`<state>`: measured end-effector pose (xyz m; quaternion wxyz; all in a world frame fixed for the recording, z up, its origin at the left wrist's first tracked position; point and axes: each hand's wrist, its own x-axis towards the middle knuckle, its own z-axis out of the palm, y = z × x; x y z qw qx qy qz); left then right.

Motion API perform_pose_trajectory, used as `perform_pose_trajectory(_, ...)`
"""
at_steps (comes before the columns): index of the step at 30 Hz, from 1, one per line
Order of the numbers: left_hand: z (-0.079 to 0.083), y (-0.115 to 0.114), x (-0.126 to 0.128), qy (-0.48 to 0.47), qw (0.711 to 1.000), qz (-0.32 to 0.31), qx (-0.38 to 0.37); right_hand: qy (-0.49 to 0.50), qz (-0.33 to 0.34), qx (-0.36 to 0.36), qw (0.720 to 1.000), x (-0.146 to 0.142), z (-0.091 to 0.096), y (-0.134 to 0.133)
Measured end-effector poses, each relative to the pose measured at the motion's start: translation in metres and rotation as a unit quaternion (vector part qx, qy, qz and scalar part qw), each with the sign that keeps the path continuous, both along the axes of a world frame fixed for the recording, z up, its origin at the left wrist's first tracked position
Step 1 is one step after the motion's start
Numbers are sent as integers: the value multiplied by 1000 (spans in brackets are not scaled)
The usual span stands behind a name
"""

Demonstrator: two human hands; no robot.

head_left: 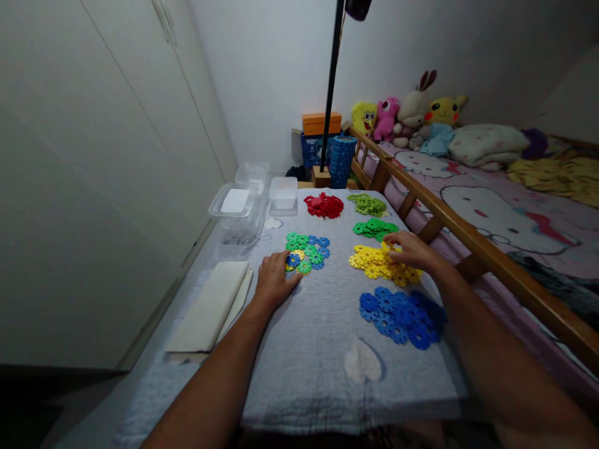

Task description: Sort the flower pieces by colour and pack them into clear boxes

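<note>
Yellow scalloped discs (381, 265), heaped, with right hand (409, 247) at two o'clock, grip indiscernible. Multicolour cluster (312, 255) with spread left hand (274, 279) at eight o'clock.

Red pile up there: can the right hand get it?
Probably yes: the red pile lies uncovered, and from the right hand at the yellow pile, only the low, darker green pile sits near the way.

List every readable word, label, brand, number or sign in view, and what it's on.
No text is readable.
Blue box under the orange box: pale markings, too small and blurred to tell if they're text.
White patch on the clear container: nothing legible.
Flower-shaped pieces: nothing legible.
</note>
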<state>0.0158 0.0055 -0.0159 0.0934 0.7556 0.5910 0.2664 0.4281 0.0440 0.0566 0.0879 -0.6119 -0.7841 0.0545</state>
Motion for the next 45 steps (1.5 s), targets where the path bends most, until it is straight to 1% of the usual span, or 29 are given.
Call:
perform_pose_trajectory(2, 0, 0, 0, 5, 1000, 0, 0, -19, -10, -8, 1000, 10, -2, -5)
perform_pose_trajectory(5, 0, 0, -1, 8, 1000, 0, 0, -41, -19, -21, 999, 11, -6, -11)
perform_pose_trajectory(10, 1, 0, -1, 3, 1000, 2, 2, -39, -42, -6, 998, -1, -7, -12)
perform_pose_trajectory(13, 0, 0, -2, -4, 1000, -2, 4, -27, -36, 12, 999, -20, -1, -11)
perform_pose_trajectory(15, 1, 1, -2, -11, 1000, -4, 4, -14, -9, 14, 1000, -42, 3, -11)
perform_pose_trajectory(17, 3, 1, -3, -20, 1000, -6, 0, 3, 41, 5, 999, -73, 4, -12)
perform_pose_trajectory(20, 7, 0, -3, -37, 999, -7, -8, 34, 128, -10, 991, -127, -1, -12)
perform_pose_trajectory(22, 9, -1, -4, -54, 998, -4, -15, 42, 161, -16, 986, -162, -7, -10)
perform_pose_trajectory(24, 11, -2, -5, -74, 997, 4, -22, 36, 178, -24, 983, -194, -13, -7)
perform_pose_trajectory(26, 13, -2, -7, -92, 995, 11, -30, 34, 179, -22, 983, -219, -18, -4)
perform_pose_trajectory(29, 13, -1, -9, -110, 993, 11, -38, 37, 161, -9, 986, -243, -26, -2)
perform_pose_trajectory(32, 15, -1, -9, -117, 992, 13, -39, 34, 134, -3, 990, -254, -31, -1)
perform_pose_trajectory(35, 16, -1, -8, -113, 993, 18, -36, 30, 112, 0, 993, -256, -33, 0)
perform_pose_trajectory(37, 16, -2, -8, -111, 993, 17, -33, 46, 106, 3, 993, -255, -33, 0)
perform_pose_trajectory(39, 15, -2, -7, -104, 994, 16, -32, 81, 100, -12, 992, -254, -31, 2)
perform_pose_trajectory(42, 12, -2, -6, -79, 996, 18, -34, 161, 84, -59, 982, -245, -27, 5)
perform_pose_trajectory(45, 9, -2, -4, -53, 998, 17, -27, 236, 62, -79, 967, -222, -19, 12)
